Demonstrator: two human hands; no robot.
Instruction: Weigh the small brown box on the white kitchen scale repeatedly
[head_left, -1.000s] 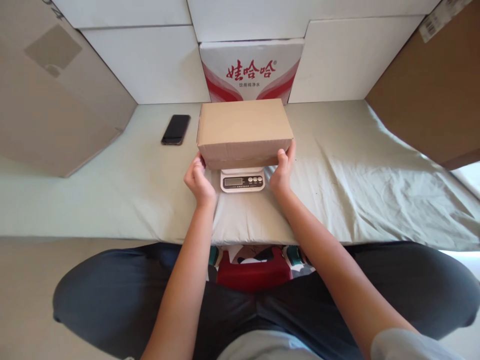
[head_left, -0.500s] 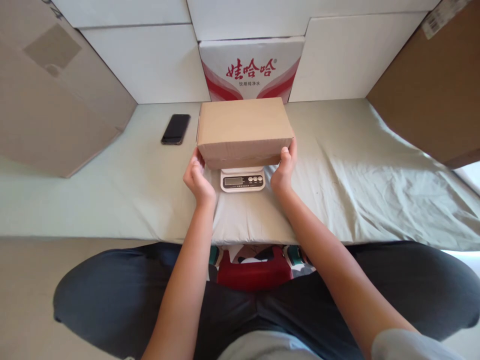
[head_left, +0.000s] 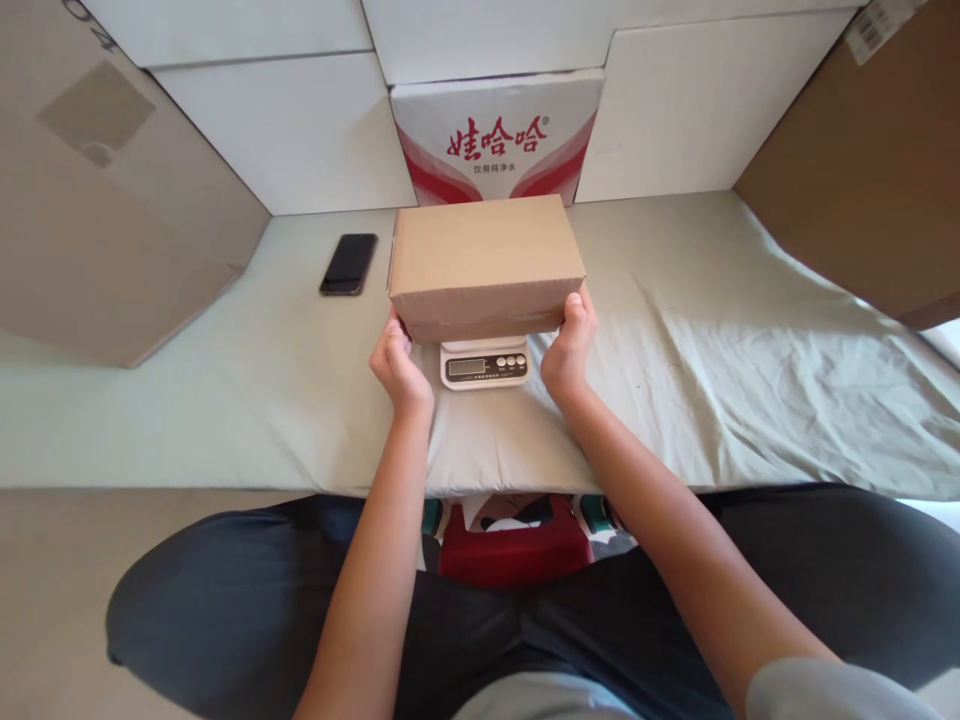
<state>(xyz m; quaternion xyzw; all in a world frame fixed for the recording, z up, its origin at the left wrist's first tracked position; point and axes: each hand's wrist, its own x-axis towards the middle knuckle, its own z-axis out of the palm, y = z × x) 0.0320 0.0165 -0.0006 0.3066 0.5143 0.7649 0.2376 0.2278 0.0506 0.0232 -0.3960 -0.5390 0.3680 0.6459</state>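
Observation:
A closed brown cardboard box (head_left: 486, 250) is over a small white digital scale (head_left: 485, 366), covering the scale's platform. My left hand (head_left: 397, 358) grips the box at its lower left front corner, with the fingers partly hidden beneath it. At the lower right front corner, my right hand (head_left: 572, 332) holds the other end, its thumb against the front face. The scale's dark panel, with a display and three round buttons, shows between my wrists; no digits can be read. Whether the box rests on the platform or is held just above it, I cannot tell.
A black phone (head_left: 349, 264) lies on the pale green cloth (head_left: 225, 400) to the left. Large cardboard cartons (head_left: 150, 230) stand at both sides. White boxes and a printed white and red carton (head_left: 498, 140) form the back. Below the table edge is a red object (head_left: 516, 555).
The view has shifted slightly. Both hands keep their hold on the box, which stays over the scale and shows hardly any movement.

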